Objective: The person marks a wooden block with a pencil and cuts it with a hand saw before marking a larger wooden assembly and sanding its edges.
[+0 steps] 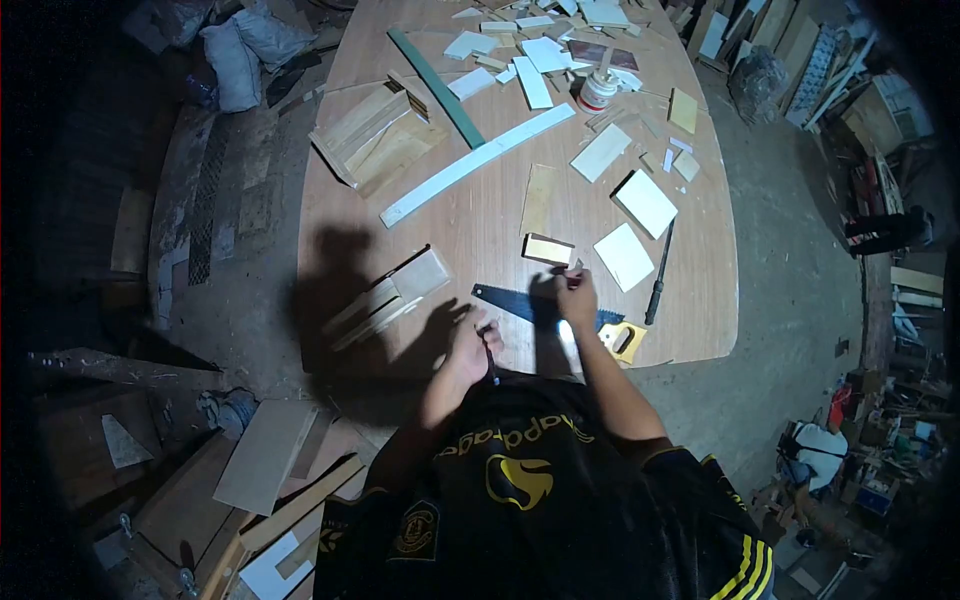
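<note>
My left hand is curled just above the table's near edge, around a thin, dark, pen-like stick. My right hand is closed in a pinch over the middle of a handsaw; what its fingers hold, if anything, is too small to make out. The saw's blade lies partly in shadow, and its yellow handle sticks out to the right of my right forearm. Just beyond that hand rests a small wooden block with dark edges. A thin wooden strip lies farther back.
Square boards and a black-handled rod tool lie on the right. A wooden assembly sits at left, with an open wooden box behind. A long pale strip, a green strip and a glue tub are farther back.
</note>
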`<state>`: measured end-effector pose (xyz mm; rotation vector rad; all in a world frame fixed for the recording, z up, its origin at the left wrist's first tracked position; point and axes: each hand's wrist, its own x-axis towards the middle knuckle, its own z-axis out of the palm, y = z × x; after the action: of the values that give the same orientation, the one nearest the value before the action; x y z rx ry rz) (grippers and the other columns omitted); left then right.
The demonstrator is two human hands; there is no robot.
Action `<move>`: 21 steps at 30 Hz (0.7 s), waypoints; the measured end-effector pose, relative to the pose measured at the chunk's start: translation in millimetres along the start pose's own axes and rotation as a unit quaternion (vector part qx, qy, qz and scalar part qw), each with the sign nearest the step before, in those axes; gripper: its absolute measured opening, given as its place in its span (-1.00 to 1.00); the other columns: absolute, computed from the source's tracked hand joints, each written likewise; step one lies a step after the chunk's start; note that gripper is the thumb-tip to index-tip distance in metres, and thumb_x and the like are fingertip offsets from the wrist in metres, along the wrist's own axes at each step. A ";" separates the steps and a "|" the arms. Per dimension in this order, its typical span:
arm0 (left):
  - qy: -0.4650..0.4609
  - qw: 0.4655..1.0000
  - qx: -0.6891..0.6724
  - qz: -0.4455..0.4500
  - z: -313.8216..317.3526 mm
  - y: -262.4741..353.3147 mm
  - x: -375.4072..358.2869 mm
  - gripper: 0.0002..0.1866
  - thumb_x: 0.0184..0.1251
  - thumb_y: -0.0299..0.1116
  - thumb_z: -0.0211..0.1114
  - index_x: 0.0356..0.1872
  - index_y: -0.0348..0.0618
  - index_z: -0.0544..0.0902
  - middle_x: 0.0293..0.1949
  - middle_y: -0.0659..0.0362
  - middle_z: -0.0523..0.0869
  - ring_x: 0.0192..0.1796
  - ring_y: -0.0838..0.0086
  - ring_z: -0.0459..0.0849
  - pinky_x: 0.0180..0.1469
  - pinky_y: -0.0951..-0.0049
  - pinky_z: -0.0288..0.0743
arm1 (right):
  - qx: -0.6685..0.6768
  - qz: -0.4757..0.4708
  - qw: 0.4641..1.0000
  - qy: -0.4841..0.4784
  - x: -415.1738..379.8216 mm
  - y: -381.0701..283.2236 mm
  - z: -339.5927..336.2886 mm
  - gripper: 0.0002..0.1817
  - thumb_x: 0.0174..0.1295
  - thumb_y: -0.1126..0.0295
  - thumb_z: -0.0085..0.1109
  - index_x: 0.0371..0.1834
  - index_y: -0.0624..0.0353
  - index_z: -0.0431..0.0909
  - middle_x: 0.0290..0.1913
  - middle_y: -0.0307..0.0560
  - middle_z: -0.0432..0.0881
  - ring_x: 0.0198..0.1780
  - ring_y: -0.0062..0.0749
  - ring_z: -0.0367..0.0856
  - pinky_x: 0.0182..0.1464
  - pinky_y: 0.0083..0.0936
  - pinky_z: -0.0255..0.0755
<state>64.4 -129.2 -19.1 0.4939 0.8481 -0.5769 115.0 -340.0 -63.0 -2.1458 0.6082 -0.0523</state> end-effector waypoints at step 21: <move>-0.153 0.879 0.364 0.267 73.4 30.9 -108.0 -0.77 0.58 -0.37 0.01 -0.08 -0.30 0.59 -0.41 0.20 0.63 -0.34 0.60 0.57 -0.25 0.60 0.44 | -0.281 0.037 0.958 -0.052 35.3 39.8 -27.7 -0.63 0.22 0.17 0.25 -0.01 0.15 0.62 -0.29 -0.08 0.70 -0.11 -0.10 0.66 -0.02 -0.14 0.52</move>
<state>67.6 -121.9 114.8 1.2438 0.1331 -0.4240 123.1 -395.9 -83.0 -2.6469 0.7014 0.3084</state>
